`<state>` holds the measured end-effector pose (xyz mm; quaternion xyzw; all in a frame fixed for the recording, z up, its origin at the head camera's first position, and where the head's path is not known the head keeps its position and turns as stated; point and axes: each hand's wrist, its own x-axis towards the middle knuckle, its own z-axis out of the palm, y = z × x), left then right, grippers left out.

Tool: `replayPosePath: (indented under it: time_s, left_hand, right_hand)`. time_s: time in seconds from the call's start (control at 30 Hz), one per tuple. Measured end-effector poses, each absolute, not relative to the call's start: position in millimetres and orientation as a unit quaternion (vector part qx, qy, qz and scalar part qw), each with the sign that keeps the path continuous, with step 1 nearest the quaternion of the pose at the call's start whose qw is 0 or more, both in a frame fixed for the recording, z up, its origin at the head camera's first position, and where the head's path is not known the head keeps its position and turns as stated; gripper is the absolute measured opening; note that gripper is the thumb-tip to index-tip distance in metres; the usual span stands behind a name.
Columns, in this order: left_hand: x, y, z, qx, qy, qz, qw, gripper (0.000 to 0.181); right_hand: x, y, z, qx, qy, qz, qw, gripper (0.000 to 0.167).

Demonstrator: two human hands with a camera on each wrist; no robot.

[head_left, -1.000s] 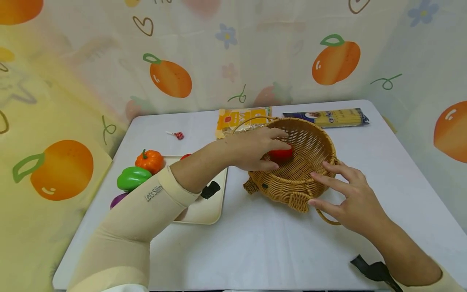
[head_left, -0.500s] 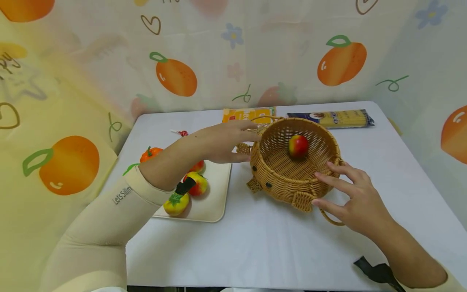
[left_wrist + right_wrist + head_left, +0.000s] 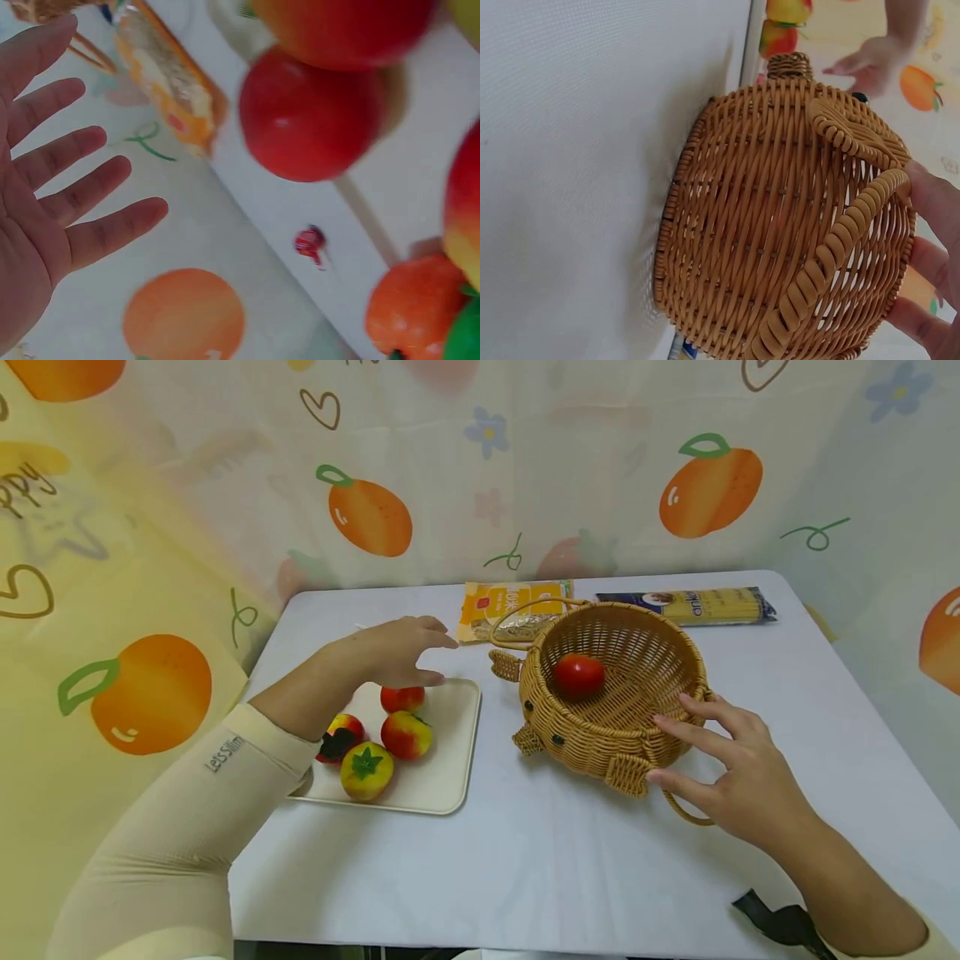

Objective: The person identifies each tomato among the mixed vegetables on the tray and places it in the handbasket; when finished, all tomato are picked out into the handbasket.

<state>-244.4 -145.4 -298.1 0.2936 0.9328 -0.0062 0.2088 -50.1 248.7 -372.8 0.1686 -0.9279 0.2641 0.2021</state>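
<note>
My left hand (image 3: 397, 652), fingers spread and holding nothing, hovers over the far part of a cream tray (image 3: 457, 777). On that tray lie a red fruit (image 3: 402, 698), a red-and-yellow fruit (image 3: 407, 735) and a yellow fruit with a green star-shaped cap (image 3: 367, 771). Another red-and-yellow fruit (image 3: 347, 725) is partly covered by the wrist strap. To the right stands a fish-shaped wicker basket (image 3: 592, 747) with a red fruit (image 3: 579, 676) inside. My right hand (image 3: 735, 768) holds the basket's near right rim, thumb outside and fingertips over the edge.
At the back lie a yellow food packet (image 3: 517, 610) and a long pack of noodles (image 3: 697, 606). The left wrist view also shows a lollipop (image 3: 309, 241), an orange toy pumpkin (image 3: 412, 307) and a green pepper (image 3: 465, 337). A printed curtain (image 3: 450, 468) stands behind the table.
My left hand has let go of the fruit in the basket and moved left to above the tray. The fruit has rolled inside the basket. My right hand stays on the rim.
</note>
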Motion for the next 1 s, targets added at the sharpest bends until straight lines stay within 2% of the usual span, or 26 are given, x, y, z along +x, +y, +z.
replayPosePath:
  time_s: [0.33, 0.63, 1.0]
  left_hand:
    - [-253, -171, -326, 0.234, 0.929, 0.014, 0.285, 0.058]
    - [-253, -180, -339, 0.294, 0.913, -0.007, 0.282, 0.051]
    - [-254, -188, -342, 0.27, 0.922, 0.005, 0.279, 0.046]
  right_hand:
    - [-49, 249, -374, 0.16, -0.932, 0.26, 0.195, 0.07]
    - [-49, 248, -374, 0.155, -0.935, 0.257, 0.189, 0.068]
    - [-49, 249, -374, 0.154, -0.935, 0.256, 0.19, 0.068]
